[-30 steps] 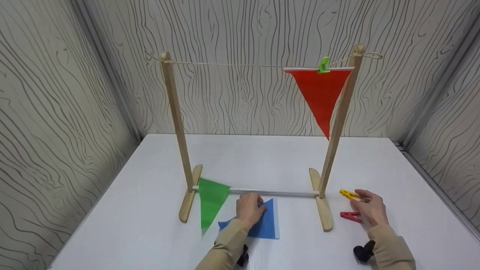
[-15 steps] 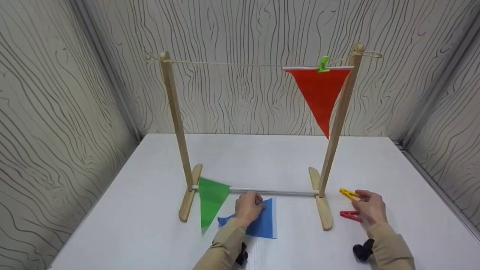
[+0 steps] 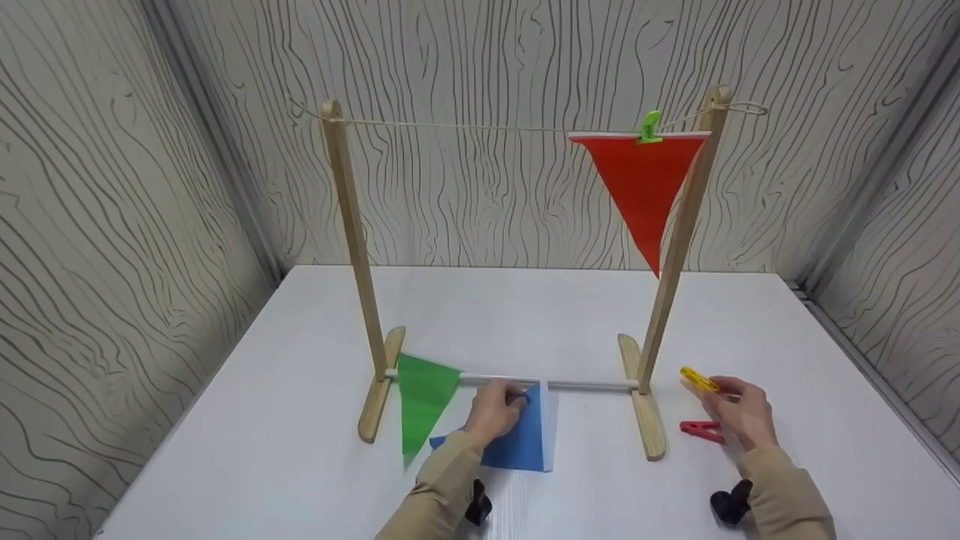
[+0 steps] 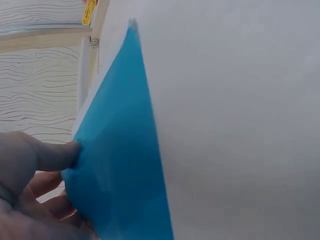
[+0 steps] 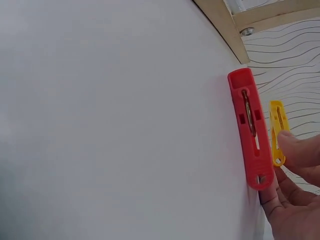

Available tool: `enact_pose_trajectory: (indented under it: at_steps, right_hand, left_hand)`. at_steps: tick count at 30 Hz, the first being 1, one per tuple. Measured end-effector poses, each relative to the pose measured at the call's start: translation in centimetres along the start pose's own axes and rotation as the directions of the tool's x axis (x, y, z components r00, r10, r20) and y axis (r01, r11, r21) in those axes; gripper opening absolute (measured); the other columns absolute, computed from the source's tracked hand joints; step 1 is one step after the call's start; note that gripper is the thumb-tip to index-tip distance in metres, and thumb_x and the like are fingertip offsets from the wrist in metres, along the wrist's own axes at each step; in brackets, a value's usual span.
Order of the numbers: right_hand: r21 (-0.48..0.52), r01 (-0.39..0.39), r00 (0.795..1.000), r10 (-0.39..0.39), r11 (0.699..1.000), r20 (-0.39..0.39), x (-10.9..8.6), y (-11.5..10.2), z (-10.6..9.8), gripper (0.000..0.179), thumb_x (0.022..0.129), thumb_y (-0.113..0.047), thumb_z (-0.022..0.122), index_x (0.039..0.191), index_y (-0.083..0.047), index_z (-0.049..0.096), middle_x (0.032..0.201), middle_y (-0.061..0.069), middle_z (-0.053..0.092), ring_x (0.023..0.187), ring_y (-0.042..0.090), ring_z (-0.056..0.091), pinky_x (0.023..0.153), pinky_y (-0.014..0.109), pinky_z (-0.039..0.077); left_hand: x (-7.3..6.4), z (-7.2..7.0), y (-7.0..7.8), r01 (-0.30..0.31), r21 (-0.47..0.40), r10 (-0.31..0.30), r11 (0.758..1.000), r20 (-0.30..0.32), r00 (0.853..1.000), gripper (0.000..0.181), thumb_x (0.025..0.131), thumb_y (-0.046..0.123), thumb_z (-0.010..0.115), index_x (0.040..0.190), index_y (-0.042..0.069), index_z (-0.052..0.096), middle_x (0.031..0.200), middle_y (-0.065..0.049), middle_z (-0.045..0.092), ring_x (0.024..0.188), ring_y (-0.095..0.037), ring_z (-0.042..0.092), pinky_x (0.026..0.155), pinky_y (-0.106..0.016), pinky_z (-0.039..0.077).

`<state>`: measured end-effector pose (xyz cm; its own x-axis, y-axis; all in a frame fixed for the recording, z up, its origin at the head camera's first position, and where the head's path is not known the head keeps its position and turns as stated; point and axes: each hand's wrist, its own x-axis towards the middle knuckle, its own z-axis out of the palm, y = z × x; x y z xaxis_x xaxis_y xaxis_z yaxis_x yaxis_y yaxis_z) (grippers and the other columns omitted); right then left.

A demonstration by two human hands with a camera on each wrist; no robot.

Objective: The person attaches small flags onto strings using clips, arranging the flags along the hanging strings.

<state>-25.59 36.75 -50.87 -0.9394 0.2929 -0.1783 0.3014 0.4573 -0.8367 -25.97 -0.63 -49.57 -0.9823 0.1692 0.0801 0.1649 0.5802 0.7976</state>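
Note:
My left hand [image 3: 495, 411] pinches a blue triangular pennant [image 3: 521, 444] by its edge; in the left wrist view the thumb lies on the blue cloth [image 4: 120, 135]. The pennant's white-banded edge is raised off the table in front of the rod. To the right, my right hand [image 3: 741, 409] pinches a yellow clothespin [image 3: 697, 379] between thumb and fingers, lifted above the table. A red clothespin [image 5: 250, 130] lies just beside that hand. A red pennant [image 3: 645, 187] hangs from the string by a light green clothespin [image 3: 649, 127].
A wooden stand has a left post [image 3: 351, 247], a right post [image 3: 682, 240], a string [image 3: 457, 126] across the top and a white rod [image 3: 592, 385] low down. A green pennant [image 3: 421, 405] lies over the rod's left end. Patterned walls enclose the white table [image 3: 300, 322].
My left hand has drawn the blue pennant slightly left and lifted its white-banded edge. My right hand has raised the yellow clothespin a little and tilted it. The red clothespin has stayed put.

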Motion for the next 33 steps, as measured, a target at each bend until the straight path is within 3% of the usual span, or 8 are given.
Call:
enact_pose_trajectory:
  at_steps: [7, 11, 17, 20, 22, 25, 29, 33]
  right_hand:
    - [0.047, -0.015, 1.000, 0.015, 0.999, -0.010, -0.3, -0.4, 0.1, 0.053, 0.104, -0.022, 0.053, 0.147, 0.006, 0.040, 0.148, 0.033, 0.039, 0.126, 0.041, 0.046, 0.068, 0.008, 0.045]
    - [0.071, 0.021, 0.998, -0.017, 0.997, -0.054, -0.6, -0.7, 0.3, 0.052, 0.105, -0.024, 0.052, 0.147, 0.005, 0.043, 0.144, 0.027, 0.045, 0.112, 0.022, 0.055, 0.072, 0.011, 0.048]
    - [0.214, 0.031, 0.994, -0.008, 0.976, -0.106, -1.4, -1.7, 0.8, 0.055, 0.105, -0.035, 0.050, 0.150, -0.004, 0.043, 0.120, -0.009, 0.053, 0.094, -0.001, 0.055, 0.081, 0.010, 0.049]
    - [0.374, 0.009, 0.994, 0.032, 0.928, -0.103, -1.6, -2.2, 1.1, 0.060, 0.103, -0.041, 0.051, 0.152, -0.007, 0.040, 0.112, -0.021, 0.052, 0.101, -0.001, 0.054, 0.086, 0.007, 0.047]
    - [0.507, -0.005, 0.993, 0.065, 0.862, -0.101, -1.7, -2.6, 1.3, 0.059, 0.102, -0.041, 0.055, 0.150, -0.010, 0.042, 0.109, -0.023, 0.054, 0.104, 0.000, 0.053, 0.088, 0.006, 0.046]
    - [0.703, -0.020, 0.989, 0.117, 0.711, -0.090, -1.9, -3.0, 1.5, 0.046, 0.096, -0.038, 0.064, 0.137, -0.018, 0.055, 0.106, -0.023, 0.061, 0.105, 0.001, 0.055, 0.089, 0.006, 0.048]
    - [0.871, -0.030, 0.984, 0.166, 0.490, -0.060, -2.2, -3.6, 1.6, 0.029, 0.088, -0.031, 0.075, 0.115, -0.025, 0.066, 0.107, -0.017, 0.066, 0.104, 0.002, 0.060, 0.091, 0.009, 0.051]
    - [0.971, -0.037, 0.984, 0.178, 0.235, -0.006, -2.5, -4.1, 1.8, 0.030, 0.085, -0.017, 0.078, 0.113, -0.018, 0.069, 0.107, -0.008, 0.068, 0.105, 0.006, 0.065, 0.102, 0.016, 0.050]
  left_hand:
    - [0.0, -0.7, 0.2, 0.044, -0.073, -0.045, 0.996, -0.002, 0.999, 0.016, 0.096, 0.012, 0.067, 0.106, 0.000, 0.068, 0.102, -0.012, 0.068, 0.091, -0.018, 0.061, 0.087, -0.042, 0.055]
    - [0.1, -1.1, 0.3, 0.052, -0.116, -0.055, 0.992, -0.027, 0.998, 0.016, 0.094, 0.016, 0.069, 0.101, 0.002, 0.067, 0.100, -0.010, 0.066, 0.091, -0.017, 0.058, 0.086, -0.039, 0.053]
    - [0.4, -1.5, 0.3, 0.011, -0.168, -0.026, 0.986, -0.087, 0.996, 0.017, 0.090, 0.019, 0.074, 0.089, 0.003, 0.069, 0.089, -0.008, 0.068, 0.080, -0.013, 0.056, 0.078, -0.033, 0.051]
    - [0.6, -1.7, 0.2, -0.002, -0.202, -0.023, 0.979, -0.121, 0.992, 0.018, 0.088, 0.021, 0.076, 0.086, 0.004, 0.069, 0.085, -0.007, 0.069, 0.077, -0.011, 0.056, 0.075, -0.029, 0.051]
    - [0.6, -1.8, 0.2, -0.019, -0.234, -0.016, 0.972, -0.149, 0.989, 0.019, 0.087, 0.021, 0.078, 0.085, 0.004, 0.070, 0.082, -0.006, 0.069, 0.074, -0.009, 0.056, 0.072, -0.026, 0.050]
    - [0.8, -1.9, 0.3, -0.037, -0.304, -0.020, 0.952, -0.183, 0.983, 0.020, 0.085, 0.020, 0.080, 0.082, 0.004, 0.069, 0.078, -0.006, 0.069, 0.071, -0.007, 0.056, 0.069, -0.023, 0.050]
    - [0.9, -2.1, 0.4, -0.022, -0.418, -0.072, 0.908, -0.207, 0.976, 0.020, 0.083, 0.018, 0.082, 0.083, 0.003, 0.069, 0.079, -0.006, 0.071, 0.072, -0.006, 0.060, 0.072, -0.022, 0.053]
    - [1.1, -2.2, 0.6, -0.009, -0.517, -0.131, 0.856, -0.234, 0.963, 0.020, 0.082, 0.014, 0.083, 0.086, 0.001, 0.068, 0.085, -0.008, 0.074, 0.078, -0.009, 0.067, 0.079, -0.027, 0.058]
